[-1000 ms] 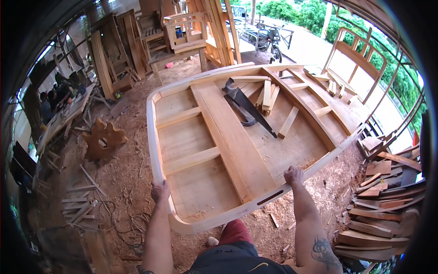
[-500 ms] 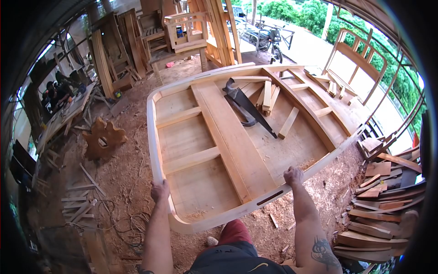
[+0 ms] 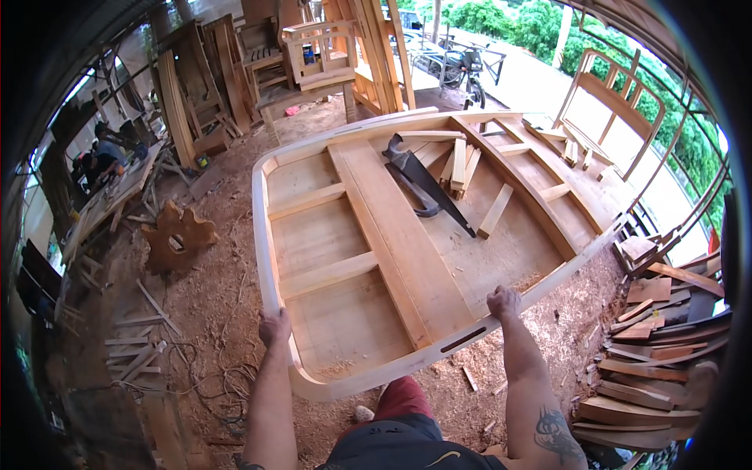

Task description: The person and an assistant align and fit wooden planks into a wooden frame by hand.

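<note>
A large wooden panel frame (image 3: 399, 278) with rounded corners and crosspieces lies in front of me. My left hand (image 3: 274, 327) is closed around its left edge, close to the near corner. Further right, my right hand (image 3: 504, 302) grips the near edge, just beyond a dark slot cut in the rim. Inside the frame lie a handsaw (image 3: 431, 188) and a dark curved-ended tool (image 3: 425, 208) partly beneath it. Beside them are a short wood block (image 3: 495, 211) and several stacked strips (image 3: 465, 166). Shavings sit in the near corner compartment.
Offcuts (image 3: 650, 392) are piled at the right. On the left floor are a wooden slab (image 3: 178, 239), loose sticks (image 3: 139, 360) and a cord (image 3: 211, 384). A person (image 3: 102, 166) is at a bench at far left. Furniture parts (image 3: 317, 55) stand behind.
The person at the far-left bench has shifted posture. My hands and the wooden frame look the same as before.
</note>
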`<state>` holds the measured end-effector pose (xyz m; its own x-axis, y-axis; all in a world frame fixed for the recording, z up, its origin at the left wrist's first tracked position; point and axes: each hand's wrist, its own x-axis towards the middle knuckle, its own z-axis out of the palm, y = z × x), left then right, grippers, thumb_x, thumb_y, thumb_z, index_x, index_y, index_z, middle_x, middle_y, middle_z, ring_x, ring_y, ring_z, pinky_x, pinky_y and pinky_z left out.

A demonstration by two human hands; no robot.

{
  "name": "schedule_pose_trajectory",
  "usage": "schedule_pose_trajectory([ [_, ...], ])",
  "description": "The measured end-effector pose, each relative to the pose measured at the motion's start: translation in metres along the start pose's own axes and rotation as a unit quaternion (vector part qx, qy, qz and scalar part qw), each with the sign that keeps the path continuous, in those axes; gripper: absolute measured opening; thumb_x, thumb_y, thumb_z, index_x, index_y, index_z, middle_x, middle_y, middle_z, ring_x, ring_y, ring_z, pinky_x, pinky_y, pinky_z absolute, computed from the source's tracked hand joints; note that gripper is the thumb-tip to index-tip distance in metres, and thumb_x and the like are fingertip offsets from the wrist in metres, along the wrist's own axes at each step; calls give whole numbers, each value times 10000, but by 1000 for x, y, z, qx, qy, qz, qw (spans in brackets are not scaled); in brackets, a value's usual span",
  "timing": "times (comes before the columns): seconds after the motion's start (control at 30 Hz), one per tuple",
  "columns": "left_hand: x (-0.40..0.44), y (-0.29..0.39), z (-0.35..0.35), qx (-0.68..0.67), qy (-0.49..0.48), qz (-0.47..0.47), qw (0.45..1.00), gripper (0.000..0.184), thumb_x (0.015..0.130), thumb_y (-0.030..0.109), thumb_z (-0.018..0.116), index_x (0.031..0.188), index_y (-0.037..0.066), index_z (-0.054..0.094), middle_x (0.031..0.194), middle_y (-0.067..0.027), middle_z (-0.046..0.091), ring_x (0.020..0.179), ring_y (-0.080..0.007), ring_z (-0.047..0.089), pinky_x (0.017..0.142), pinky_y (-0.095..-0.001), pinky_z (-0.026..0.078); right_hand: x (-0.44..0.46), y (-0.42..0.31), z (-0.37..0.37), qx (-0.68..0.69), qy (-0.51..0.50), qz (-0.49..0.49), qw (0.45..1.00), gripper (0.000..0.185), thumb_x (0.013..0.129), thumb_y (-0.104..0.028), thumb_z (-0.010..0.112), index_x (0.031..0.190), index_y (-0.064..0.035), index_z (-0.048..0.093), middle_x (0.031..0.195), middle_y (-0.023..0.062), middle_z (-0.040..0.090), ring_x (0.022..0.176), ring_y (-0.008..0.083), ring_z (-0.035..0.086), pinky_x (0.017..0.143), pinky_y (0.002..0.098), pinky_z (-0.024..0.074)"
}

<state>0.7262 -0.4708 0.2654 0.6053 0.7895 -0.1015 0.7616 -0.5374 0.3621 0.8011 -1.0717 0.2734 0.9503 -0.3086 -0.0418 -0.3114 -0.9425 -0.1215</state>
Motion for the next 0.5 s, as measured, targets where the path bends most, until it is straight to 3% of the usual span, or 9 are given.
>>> schedule_pose_trajectory([
  [0.5, -1, 0, 0, -2, 5, 2, 1000, 597, 866, 487, 545, 1160, -29, 478, 1013, -295, 686, 943, -433, 692, 843, -502, 558, -3, -4, -6, 1, -2, 7, 1000, 334, 836, -319, 524, 962, -97, 739, 1010, 207, 713, 1041, 342, 653, 973, 430, 448],
])
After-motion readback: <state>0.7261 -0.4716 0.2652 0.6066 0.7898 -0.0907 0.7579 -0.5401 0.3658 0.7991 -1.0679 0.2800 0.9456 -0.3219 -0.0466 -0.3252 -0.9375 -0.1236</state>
